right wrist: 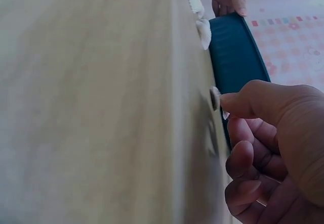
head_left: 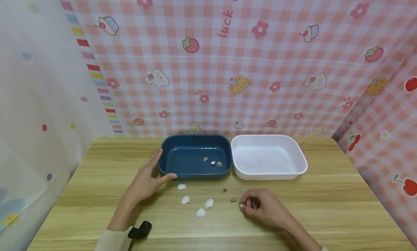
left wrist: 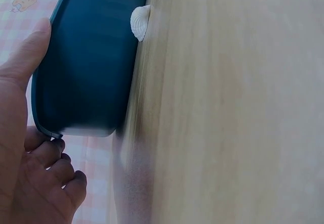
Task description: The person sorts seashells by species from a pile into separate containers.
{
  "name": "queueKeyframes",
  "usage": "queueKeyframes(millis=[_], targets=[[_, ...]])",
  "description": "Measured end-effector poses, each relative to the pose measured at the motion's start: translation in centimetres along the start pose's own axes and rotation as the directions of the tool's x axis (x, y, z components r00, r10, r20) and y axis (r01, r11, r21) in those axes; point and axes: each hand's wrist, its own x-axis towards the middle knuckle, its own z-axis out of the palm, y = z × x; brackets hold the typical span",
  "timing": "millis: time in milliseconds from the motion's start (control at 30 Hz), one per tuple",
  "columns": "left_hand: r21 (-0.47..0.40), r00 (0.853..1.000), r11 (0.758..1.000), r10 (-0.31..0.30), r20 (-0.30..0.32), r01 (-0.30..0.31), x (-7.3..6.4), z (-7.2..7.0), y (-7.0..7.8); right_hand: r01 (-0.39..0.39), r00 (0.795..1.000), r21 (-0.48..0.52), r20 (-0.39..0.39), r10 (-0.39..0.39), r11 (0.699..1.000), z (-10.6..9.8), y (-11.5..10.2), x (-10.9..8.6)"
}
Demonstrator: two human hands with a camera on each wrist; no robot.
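My left hand [head_left: 144,182] holds the left end of a dark blue plastic tray [head_left: 192,177], thumb on the front rim and fingers at the side. In the left wrist view the other fingers curl below the tray's corner. My right hand [head_left: 265,207] pinches a small whitish shell [head_left: 241,205] between thumb and forefinger, low over the table; the fingers mostly hide it. Just left of those fingertips lie a small brownish shell [head_left: 232,200] and a dark one [head_left: 224,191]. Inside the blue tray are three small shells [head_left: 213,163], toward its right side.
A white tray [head_left: 268,176] stands against the blue one's right side. Several larger white shells, including a ribbed fan-shaped shell [head_left: 200,213], lie on the wooden table [head_left: 338,207] in front of the blue tray. Checked cloth [head_left: 208,73] hangs behind. A black band [head_left: 140,230] sits at my left wrist.
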Motion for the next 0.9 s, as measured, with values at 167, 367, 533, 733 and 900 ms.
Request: queueKeyframes(millis=[167,367,533,733,900], targets=[[-0.005,1.0,1.0,0.001,-0.002,-0.001,0.0,0.0,0.0,0.009,1.0,0.005,-0.01,-0.009,1.0,-0.3,-0.5,0.3],[-0.003,1.0,1.0,0.004,-0.004,-0.004,0.0,0.1,-0.1,0.061,0.997,-0.013,-0.049,-0.061,0.998,-0.8,-1.5,0.9],[0.001,1.0,1.0,0.008,-0.003,-0.008,0.1,0.1,-0.1,0.137,0.987,-0.031,-0.084,-0.139,0.99,-1.1,-2.4,1.8],[-0.005,1.0,1.0,0.006,0.001,-0.006,0.0,0.0,0.0,0.209,0.97,-0.046,-0.117,-0.213,0.977,-1.4,-3.1,3.3],[-0.01,1.0,1.0,0.008,0.001,-0.008,-0.1,0.0,-0.1,0.224,0.964,-0.047,-0.139,-0.228,0.974,-1.4,-3.9,4.6]])
